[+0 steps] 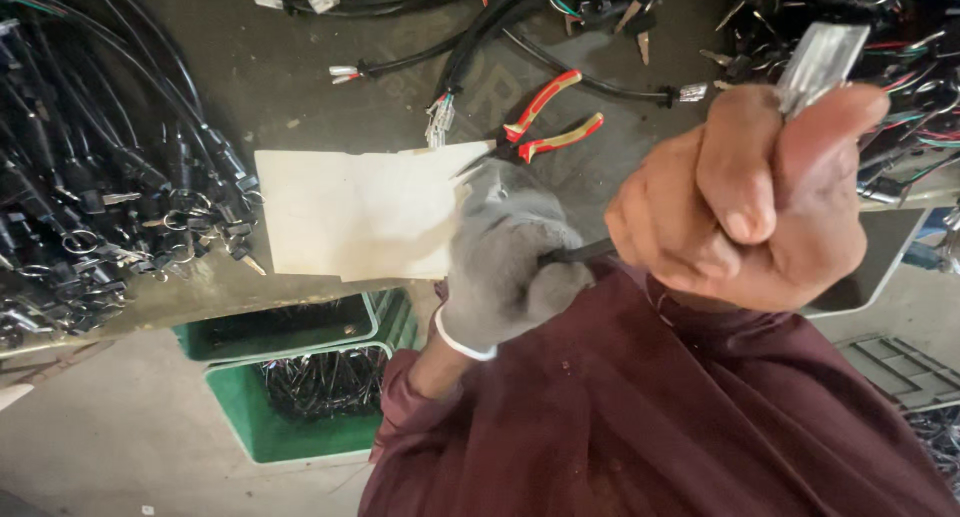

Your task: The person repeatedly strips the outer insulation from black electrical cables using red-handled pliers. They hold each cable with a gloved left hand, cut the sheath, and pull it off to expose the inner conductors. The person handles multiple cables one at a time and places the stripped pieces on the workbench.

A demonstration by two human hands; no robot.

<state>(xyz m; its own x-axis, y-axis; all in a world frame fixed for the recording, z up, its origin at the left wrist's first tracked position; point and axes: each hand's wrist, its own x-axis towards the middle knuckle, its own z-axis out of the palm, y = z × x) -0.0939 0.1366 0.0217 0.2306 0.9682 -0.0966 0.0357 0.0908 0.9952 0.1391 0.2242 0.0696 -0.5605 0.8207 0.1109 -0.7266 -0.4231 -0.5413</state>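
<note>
My left hand (503, 267), in a grey glove, is closed around a black cable (585, 251) just above the table edge. The cable runs right into my bare right hand (745, 197), raised close to the camera as a fist. A clear plastic connector (822, 59) sticks out of the top of that fist, pinched between thumb and fingers. My dark red sleeves fill the lower right of the view.
Pliers with red and yellow handles (548, 125) lie on the dark worktable (290, 87) beside a white card (360, 212). Bundles of black wiring with keys (95, 207) are piled at the left, more harnesses (560, 17) at the back. Green crates (250, 427) sit below the table.
</note>
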